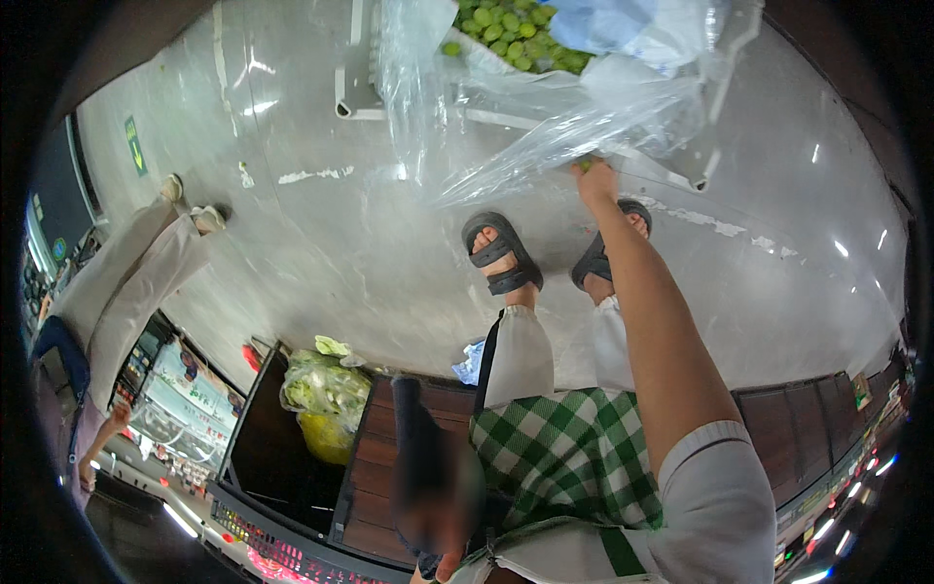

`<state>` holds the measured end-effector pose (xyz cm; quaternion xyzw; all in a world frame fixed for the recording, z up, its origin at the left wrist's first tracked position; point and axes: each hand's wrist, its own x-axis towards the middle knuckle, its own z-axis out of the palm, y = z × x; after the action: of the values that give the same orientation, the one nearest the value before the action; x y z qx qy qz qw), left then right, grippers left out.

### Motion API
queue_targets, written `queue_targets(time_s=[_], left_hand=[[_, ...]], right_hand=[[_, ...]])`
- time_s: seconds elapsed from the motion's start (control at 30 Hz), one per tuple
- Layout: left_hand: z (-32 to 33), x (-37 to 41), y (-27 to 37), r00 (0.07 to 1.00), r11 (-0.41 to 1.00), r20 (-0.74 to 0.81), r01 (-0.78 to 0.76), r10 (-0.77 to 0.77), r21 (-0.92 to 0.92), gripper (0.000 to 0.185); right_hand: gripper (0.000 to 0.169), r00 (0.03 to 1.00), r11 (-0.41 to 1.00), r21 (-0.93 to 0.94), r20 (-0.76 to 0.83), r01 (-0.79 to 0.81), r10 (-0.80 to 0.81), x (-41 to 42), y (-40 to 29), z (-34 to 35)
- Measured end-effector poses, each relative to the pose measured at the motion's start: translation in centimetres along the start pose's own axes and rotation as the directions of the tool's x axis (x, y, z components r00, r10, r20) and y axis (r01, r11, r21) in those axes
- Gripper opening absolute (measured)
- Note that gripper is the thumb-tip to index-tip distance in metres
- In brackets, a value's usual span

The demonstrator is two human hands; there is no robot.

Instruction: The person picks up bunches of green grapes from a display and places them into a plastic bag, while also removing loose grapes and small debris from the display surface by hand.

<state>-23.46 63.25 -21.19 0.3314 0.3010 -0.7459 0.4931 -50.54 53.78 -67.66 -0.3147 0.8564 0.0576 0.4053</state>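
Observation:
My right hand (600,184) reaches down beside the front of a white plastic crate (503,119). Its fingers are closed on a small green thing that looks like a grape (586,165). Clear plastic film (540,146) drapes over the crate's front, close above the hand. Inside the crate lie green grapes (511,33), partly covered by white paper and a bluish plastic sheet (613,25). At the bottom edge, only a few fingers of what seems to be my left hand (449,566) show, beside a dark, blurred shape; what they hold is hidden.
My feet in black sandals (503,252) stand on the grey floor (350,241). Behind are brown slatted stands (416,423), bagged leafy greens (321,383) and a crumpled blue-white bag (471,361). Another person's legs (139,270) are at left. A green arrow sign (135,146) marks the floor.

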Motion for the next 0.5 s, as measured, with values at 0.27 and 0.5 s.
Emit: queue_targets(time_s=[0.27, 0.5], left_hand=[[6.2, -2.3, 1.0, 0.982, 0.982, 0.191, 0.034, 0.003, -0.186, 0.042], [13.4, -5.5, 2.3, 0.584, 0.845, 0.734, 0.535, -0.347, -0.027, 0.037]], right_hand=[[0.02, 0.903, 0.212, 0.926, 0.36, -0.314, -0.235, -15.0, -9.3, -12.9], [0.03, 0.709, -0.144, 0.968, 0.046, -0.206, -0.704, -33.7, -18.3, -39.5]])
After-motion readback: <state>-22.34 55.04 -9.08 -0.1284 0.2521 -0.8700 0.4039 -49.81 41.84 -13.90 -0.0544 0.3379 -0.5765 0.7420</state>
